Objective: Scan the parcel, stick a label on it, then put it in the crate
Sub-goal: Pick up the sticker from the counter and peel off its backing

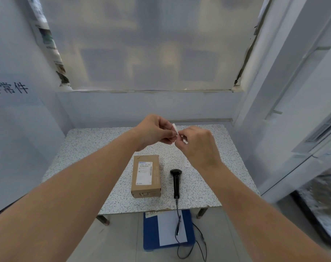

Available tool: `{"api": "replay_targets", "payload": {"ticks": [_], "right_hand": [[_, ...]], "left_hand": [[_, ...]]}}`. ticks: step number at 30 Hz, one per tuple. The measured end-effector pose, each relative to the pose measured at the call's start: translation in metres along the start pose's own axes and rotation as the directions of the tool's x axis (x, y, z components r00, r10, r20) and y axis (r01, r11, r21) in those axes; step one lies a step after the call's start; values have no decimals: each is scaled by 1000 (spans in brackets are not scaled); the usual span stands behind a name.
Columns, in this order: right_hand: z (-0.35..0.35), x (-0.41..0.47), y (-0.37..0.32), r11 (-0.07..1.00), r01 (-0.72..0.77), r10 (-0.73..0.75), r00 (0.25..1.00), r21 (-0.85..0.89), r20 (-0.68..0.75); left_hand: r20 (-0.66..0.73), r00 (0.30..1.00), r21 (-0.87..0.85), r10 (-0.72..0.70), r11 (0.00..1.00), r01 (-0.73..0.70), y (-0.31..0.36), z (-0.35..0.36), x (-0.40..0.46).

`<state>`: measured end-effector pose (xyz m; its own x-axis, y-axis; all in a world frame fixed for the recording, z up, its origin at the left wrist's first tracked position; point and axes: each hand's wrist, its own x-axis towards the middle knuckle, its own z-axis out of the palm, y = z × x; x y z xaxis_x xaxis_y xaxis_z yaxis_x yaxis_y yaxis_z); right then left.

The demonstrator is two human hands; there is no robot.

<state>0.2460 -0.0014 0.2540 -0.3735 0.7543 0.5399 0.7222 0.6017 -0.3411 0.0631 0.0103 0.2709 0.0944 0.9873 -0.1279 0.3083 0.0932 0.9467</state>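
Table (89,148): speckled, bare on its left and far sides.
Parcel (146,175): near edge, scanner (176,183) just right.
Crate (151,231): blue, on the floor below the near edge.
Left hand (153,130), right hand (196,142): raised above the table, both pinching a small white label (175,128).

A parcel (146,176) is laid on the table (85,148), near its front edge, with a printed sheet on its upper face. A scanner (176,183) is placed just to the right of the parcel, apart from it, and its cable (179,233) is hung over the front edge. A crate (151,231) is set on the floor below that edge, partly beneath the table. A label (175,129) is pinched between the left hand (155,130) and the right hand (196,142), raised above the far half of the table, behind parcel and scanner.
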Motion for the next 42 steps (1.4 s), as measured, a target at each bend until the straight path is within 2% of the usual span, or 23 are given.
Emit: {"api": "replay_targets", "payload": {"ticks": [6, 12, 18, 22, 26, 30, 36, 42], "right_hand": [[2, 1, 1, 1000, 11, -11, 1000, 11, 3], [6, 2, 5, 996, -6, 9, 1000, 94, -24], [16, 5, 8, 971, -166, 169, 986, 173, 0], [26, 5, 11, 888, -355, 349, 934, 293, 75], [39, 4, 11, 788, -484, 477, 871, 381, 118], [57, 1, 9, 716, -555, 543, 824, 424, 162], [91, -6, 1, 715, -575, 543, 815, 397, 203], [133, -8, 1, 664, -644, 590, 764, 381, 263]], "left_hand": [[-11, 1000, 0, 4, 1000, -4, -1, 2, 1], [-30, 999, 26, 14, 1000, -13, -4, 2, 4], [-37, 999, 90, 31, 996, -27, -9, 2, 9], [-60, 998, 95, 20, 995, -14, -18, 4, 12], [-113, 992, 46, -55, 997, 60, -34, 6, 18], [-190, 976, 92, -104, 988, 123, -54, 4, 20], [-324, 922, 135, -213, 954, 268, -99, -12, 25], [-423, 870, 238, -254, 895, 376, -151, -32, 33]]}}
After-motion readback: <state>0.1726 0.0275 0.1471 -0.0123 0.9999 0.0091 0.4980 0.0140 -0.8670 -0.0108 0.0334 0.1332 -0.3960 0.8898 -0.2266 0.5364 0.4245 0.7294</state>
